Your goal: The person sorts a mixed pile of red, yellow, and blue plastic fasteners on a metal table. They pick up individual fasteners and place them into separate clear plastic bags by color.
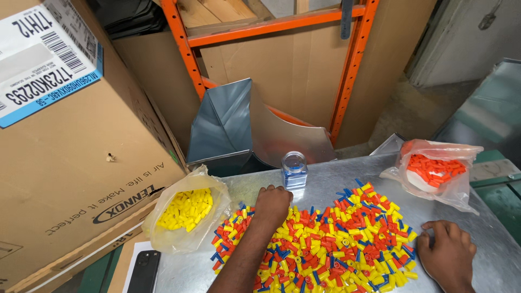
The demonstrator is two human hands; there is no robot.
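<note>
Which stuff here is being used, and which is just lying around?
In use: mixed pile of caps, bag of yellow caps, bag of orange caps, jar of blue caps, left hand, right hand.

Lying about: phone, cardboard box, metal duct piece.

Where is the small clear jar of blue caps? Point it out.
In the head view, the small clear jar stands at the metal table's far edge, just beyond the left hand and the mixed pile of caps.
</note>
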